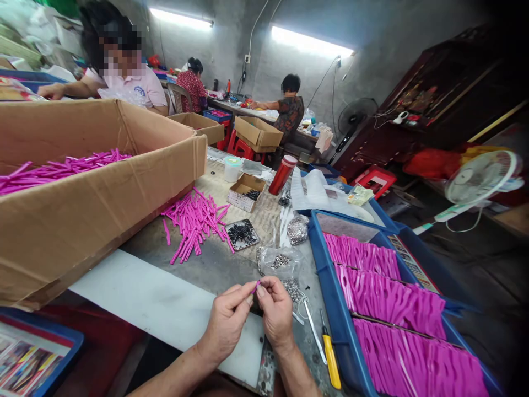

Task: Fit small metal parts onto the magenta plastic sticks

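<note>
My left hand [230,315] pinches a small purple plastic piece [258,284] between thumb and forefinger. Meeting it from the other side, my right hand [274,310] has its thumb and forefinger closed at the end of the same piece. Most of the piece is hidden by the fingertips, so I cannot tell its full shape. Just beyond the hands lies an open plastic bag of small metal parts [281,261]. A metal tray of small black parts [242,235] sits farther back, beside a loose pile of purple strips [197,223].
On the left stands a large cardboard box [103,187] of purple strips. A blue crate [336,322] with rows of purple pieces is on the right, near a yellow-handled screwdriver [330,358]. A red flask [282,175] stands behind. Several people sit at work farther back.
</note>
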